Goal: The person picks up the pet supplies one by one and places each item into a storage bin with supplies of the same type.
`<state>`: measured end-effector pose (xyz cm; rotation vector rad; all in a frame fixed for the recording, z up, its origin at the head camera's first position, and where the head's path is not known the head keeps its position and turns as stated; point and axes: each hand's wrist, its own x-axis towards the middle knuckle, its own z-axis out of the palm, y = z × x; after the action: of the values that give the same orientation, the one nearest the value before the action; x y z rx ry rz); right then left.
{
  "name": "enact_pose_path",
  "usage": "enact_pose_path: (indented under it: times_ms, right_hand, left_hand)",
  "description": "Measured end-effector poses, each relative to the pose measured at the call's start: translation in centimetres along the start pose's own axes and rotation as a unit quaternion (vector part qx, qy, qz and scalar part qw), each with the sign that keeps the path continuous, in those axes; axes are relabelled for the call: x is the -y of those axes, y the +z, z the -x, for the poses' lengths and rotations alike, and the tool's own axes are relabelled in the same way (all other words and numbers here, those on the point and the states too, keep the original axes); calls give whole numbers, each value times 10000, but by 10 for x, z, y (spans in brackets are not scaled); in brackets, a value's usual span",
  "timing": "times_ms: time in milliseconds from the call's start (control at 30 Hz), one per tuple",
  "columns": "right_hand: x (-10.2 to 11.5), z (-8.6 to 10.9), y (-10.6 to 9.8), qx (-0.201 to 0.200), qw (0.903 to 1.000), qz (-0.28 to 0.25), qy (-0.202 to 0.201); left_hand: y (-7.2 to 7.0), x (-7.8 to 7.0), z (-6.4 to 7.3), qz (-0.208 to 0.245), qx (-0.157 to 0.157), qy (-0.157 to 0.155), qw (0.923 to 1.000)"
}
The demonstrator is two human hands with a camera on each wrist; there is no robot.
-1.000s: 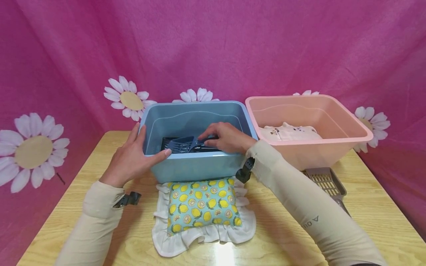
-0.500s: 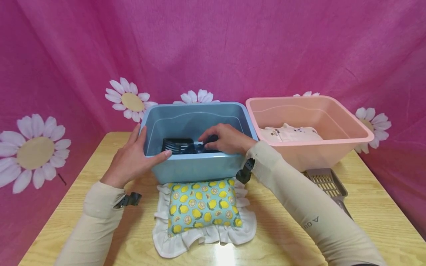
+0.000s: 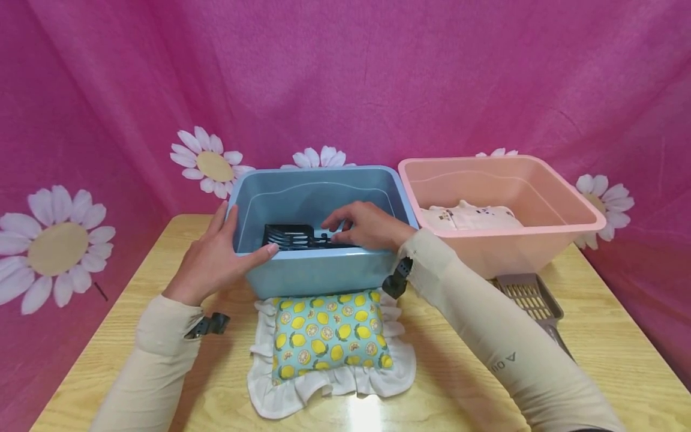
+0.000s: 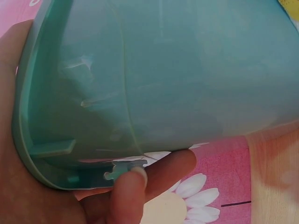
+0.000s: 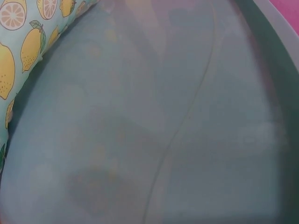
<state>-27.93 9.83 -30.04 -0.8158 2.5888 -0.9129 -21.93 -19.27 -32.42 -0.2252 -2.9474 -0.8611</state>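
Observation:
A deep blue litter box (image 3: 324, 270) stands on the table. My left hand (image 3: 207, 261) grips its front left corner, thumb over the front rim and fingers along the left side; the left wrist view shows those fingers (image 4: 128, 196) curled at the rim. Inside the box lies a black slotted litter scoop (image 3: 291, 235), its handle pointing right. My right hand (image 3: 372, 227) reaches over the front rim, its forefinger and thumb apart close above that handle, with nothing visible between them. The front wall hides the box floor; the right wrist view shows the box's outer wall (image 5: 117, 116).
A pink litter box (image 3: 502, 246) adjoins the blue one on the right, with a folded pale printed cloth (image 3: 469, 216) inside. A brown-grey litter scoop (image 3: 531, 300) lies in front of it. A lemon-print cushion (image 3: 329, 336) with white ruffles lies before the blue box.
My right hand has lowered a dark blue litter scoop inside the blue box, where it is now hidden, and its fingers have let go. My left hand has stayed on the corner.

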Motion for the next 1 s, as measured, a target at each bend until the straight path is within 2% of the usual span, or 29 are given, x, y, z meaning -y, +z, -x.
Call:
enact_pose_path:
  times_ms: [200, 367, 633, 767, 1000]
  right_hand:
    - [1, 0, 0, -198, 9991, 272, -239]
    - [3, 1, 1, -657, 9934, 674, -662]
    - [12, 6, -4, -1274, 9856, 681, -883]
    - [15, 20, -11, -1571, 9797, 584, -1097]
    - [21, 57, -23, -2095, 9660, 552, -1410]
  left_hand:
    - [-1, 0, 0, -1, -16, -9, 10000]
    - [-1, 0, -1, 46, -3, -39, 10000]
    - [-3, 1, -1, 30, 21, -122, 9999]
    - [-1, 1, -2, 97, -43, -80, 9999]
    - [3, 2, -1, 98, -121, -24, 9999]
